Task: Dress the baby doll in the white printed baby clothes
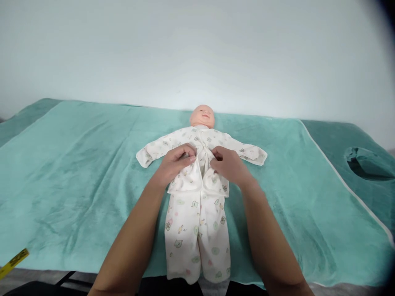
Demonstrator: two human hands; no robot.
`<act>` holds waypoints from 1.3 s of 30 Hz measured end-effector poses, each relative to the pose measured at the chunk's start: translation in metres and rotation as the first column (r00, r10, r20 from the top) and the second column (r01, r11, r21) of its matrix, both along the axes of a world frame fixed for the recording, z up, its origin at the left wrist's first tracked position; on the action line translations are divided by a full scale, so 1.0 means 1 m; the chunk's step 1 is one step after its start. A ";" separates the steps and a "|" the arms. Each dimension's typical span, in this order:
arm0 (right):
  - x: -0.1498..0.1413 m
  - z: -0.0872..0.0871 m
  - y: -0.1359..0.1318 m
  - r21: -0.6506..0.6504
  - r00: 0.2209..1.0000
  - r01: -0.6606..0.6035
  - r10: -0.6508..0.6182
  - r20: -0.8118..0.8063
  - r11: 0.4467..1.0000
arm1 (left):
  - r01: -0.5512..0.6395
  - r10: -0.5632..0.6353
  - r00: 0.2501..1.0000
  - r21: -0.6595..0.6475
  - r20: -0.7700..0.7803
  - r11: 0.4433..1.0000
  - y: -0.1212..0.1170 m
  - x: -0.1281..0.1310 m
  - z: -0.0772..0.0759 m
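Note:
A baby doll (202,116) lies on its back, head toward the wall. It wears a white printed jacket (188,179) and matching trousers (183,238). The jacket sleeves stretch out to both sides, and its front edges part below the chest. My left hand (177,161) pinches the jacket's front edge on the left side. Across the gap, my right hand (227,162) has its fingers closed on the opposite front edge. The doll's own hands and feet are hidden inside the clothes.
A green plush cover (77,185) spreads over the bed, with a dark oval hole (368,164) at the right end. Behind it rises a pale wall (197,49). A yellow strip with dark marks (14,263) shows at the lower left.

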State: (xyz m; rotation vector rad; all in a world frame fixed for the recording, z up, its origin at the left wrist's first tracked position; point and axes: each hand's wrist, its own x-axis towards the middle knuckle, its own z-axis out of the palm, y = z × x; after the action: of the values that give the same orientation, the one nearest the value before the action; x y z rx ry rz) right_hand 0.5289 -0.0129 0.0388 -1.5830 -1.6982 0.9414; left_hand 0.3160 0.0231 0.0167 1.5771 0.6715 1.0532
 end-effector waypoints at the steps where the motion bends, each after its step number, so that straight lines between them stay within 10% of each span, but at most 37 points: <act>1: 0.002 0.002 0.000 -0.043 0.996 -0.020 0.016 -0.083 0.999 | -0.002 0.002 1.000 0.002 -0.001 1.000 0.000 0.000 0.000; 6: -0.006 0.004 -0.001 -0.144 0.859 -0.165 0.071 -0.507 0.976 | 0.006 -0.006 1.000 0.025 -0.025 1.000 0.001 0.000 0.001; 15: -0.019 0.006 -0.014 -0.024 0.984 -0.151 0.148 -0.100 0.988 | 0.074 -0.073 0.997 -0.022 0.021 0.997 0.001 -0.002 0.004; 22: -0.004 -0.009 0.003 -0.078 0.849 -0.202 0.135 -0.510 0.976 | 0.069 -0.069 0.998 -0.002 -0.004 0.998 0.001 -0.003 0.002; 30: -0.007 -0.027 0.005 -0.114 0.719 -0.072 -0.027 -0.695 0.991 | -0.020 0.159 0.912 0.347 -0.378 0.938 -0.002 0.008 0.007; 39: -0.014 -0.030 0.001 0.059 0.742 -0.045 0.073 -0.667 0.997 | 0.012 0.017 0.974 0.123 -0.228 0.992 -0.004 0.004 0.011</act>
State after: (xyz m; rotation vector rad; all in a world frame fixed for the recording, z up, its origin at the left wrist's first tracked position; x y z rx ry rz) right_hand 0.5144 -0.0115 0.0088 -0.9713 -1.2323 1.3056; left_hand 0.3202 0.0196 0.0273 1.8238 0.7754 0.9375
